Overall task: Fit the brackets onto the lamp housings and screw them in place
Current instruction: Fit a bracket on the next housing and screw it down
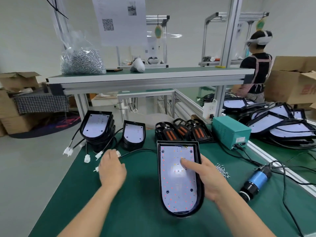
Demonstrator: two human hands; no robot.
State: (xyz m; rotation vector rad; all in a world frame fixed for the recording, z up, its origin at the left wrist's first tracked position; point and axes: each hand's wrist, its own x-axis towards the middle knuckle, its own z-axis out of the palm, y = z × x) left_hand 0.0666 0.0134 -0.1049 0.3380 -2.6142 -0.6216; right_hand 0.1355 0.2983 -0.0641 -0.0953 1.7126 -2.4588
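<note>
The lamp housing (179, 182) lies face up on the green bench mat (140, 211) right in front of the person, its white LED board showing and its rounded end nearest the body. The right hand (212, 178) grips it by the right rim, thumb laid across the board and the other fingers wrapped under the black edge. The left hand (112, 170) is well apart from it, palm down over the black cable (136, 150) close to a white connector (118, 153); motion blur hides whether it pinches anything. The housing looks like a rigid moulded shell of moderate weight, smooth and a little slippery at the rim, so it is probably best taken by both long edges. The board is the delicate part, and a thumb pressing there risks marking the emitters. The trailing cable will likely drag and snag when the housing is turned over. Behind it stand black parts with orange strips (168, 133), probably the brackets, and two stacks of further housings (97, 129). Loose screws (222, 170) and a blue electric screwdriver (256, 180) lie to the right, so no bracket is fitted yet
</note>
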